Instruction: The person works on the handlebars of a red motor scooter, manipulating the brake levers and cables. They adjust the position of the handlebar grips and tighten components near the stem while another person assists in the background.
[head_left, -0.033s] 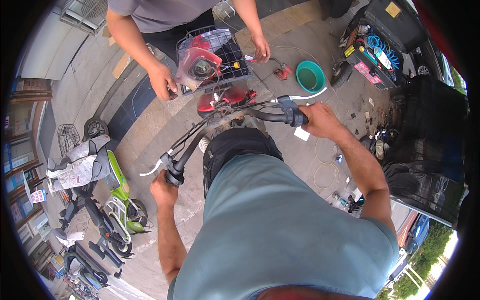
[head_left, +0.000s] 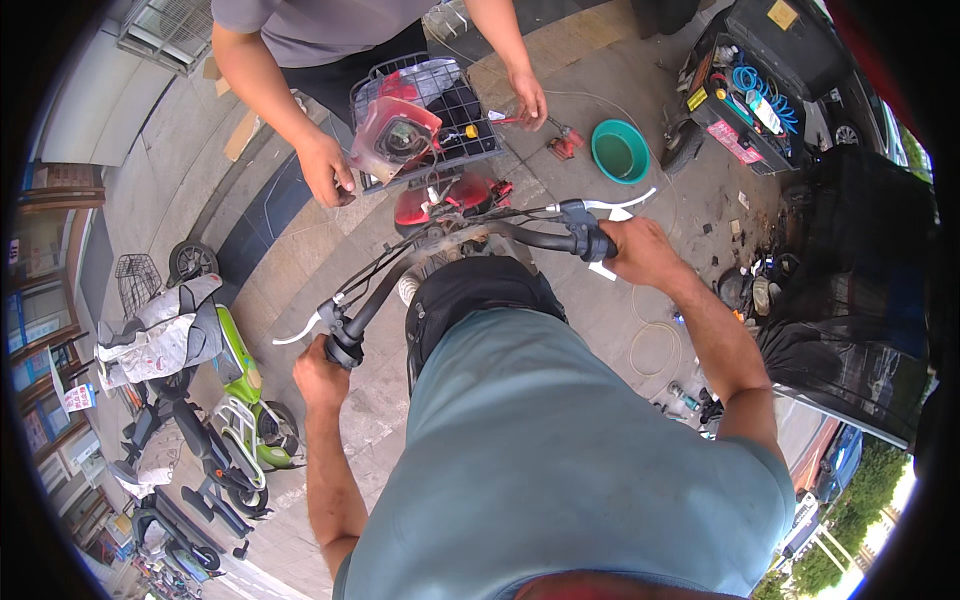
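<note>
The black handlebar (head_left: 383,292) sits between the wearer's torso and the wire basket (head_left: 482,151). The left hand (head_left: 320,376) curls round the left grip (head_left: 345,351); the right hand (head_left: 641,248) wraps the right grip (head_left: 599,241). The bar looks rigid, probably weighty to swing with the vehicle attached; the grips seem the surest hold. Counted: one handlebar, two grips, two silver brake levers (head_left: 297,331), one basket, one green basin (head_left: 625,128).
</note>
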